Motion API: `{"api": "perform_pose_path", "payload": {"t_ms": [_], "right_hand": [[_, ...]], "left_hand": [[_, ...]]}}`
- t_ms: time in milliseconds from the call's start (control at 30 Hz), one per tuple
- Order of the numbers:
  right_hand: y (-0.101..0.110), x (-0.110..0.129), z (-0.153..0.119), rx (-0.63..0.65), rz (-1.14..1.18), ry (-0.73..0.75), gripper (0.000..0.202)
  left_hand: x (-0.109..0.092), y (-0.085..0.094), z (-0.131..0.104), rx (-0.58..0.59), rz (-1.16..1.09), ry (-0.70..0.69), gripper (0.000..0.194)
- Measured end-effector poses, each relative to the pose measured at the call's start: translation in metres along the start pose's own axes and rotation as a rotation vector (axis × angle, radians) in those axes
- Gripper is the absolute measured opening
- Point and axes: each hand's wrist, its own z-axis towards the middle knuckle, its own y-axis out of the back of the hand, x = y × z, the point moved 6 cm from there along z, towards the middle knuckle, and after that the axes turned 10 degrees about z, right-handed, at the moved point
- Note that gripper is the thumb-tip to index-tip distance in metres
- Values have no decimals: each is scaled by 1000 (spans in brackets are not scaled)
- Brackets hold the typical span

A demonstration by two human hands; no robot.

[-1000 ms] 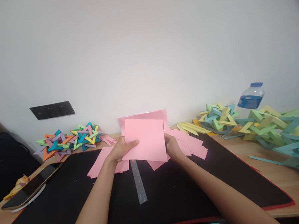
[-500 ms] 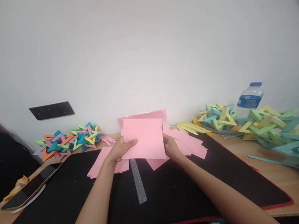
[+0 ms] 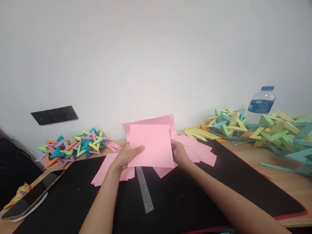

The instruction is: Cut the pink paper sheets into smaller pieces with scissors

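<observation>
A pink sheet of paper [image 3: 152,145] is held up over the mat. My left hand [image 3: 125,156] grips its left edge, thumb across the front and fingers behind. Closed at the right edge is my right hand [image 3: 180,154], around what look like scissors [image 3: 172,151]; a thin dark blade shows along that edge, and the rest is hidden by the paper and fingers. Beneath lie pink sheets on the left [image 3: 103,170] and a spread of pink pieces on the right [image 3: 199,151]. A clear ruler [image 3: 144,191] rests on the mat below the sheet.
A black mat [image 3: 176,213] with red edging covers the wooden desk. Folded paper stars stand at left [image 3: 89,142] and right [image 3: 279,131]. Yellow strips [image 3: 198,133] and a bottle [image 3: 261,102] are by the wall. A phone [image 3: 33,195] lies left; a pink pack [image 3: 148,120] leans behind.
The held sheet and both hands have shifted very slightly to the right and down. The grip looks the same, and the things on the desk stay in place.
</observation>
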Motion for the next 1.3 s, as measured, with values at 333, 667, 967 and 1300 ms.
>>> {"api": "perform_pose_path", "payload": {"t_ms": [333, 667, 967, 1300], "right_hand": [[-3, 4, 0, 46, -11, 38, 25], [0, 0, 0, 19, -28, 11, 24], [-2, 2, 0, -1, 6, 0, 20], [-2, 2, 0, -16, 44, -6, 17]], "left_hand": [[1, 1, 1, 10, -19, 9, 34], [-1, 1, -1, 3, -5, 9, 33], [0, 2, 0, -5, 14, -21, 36], [1, 1, 0, 8, 20, -29, 35]]}}
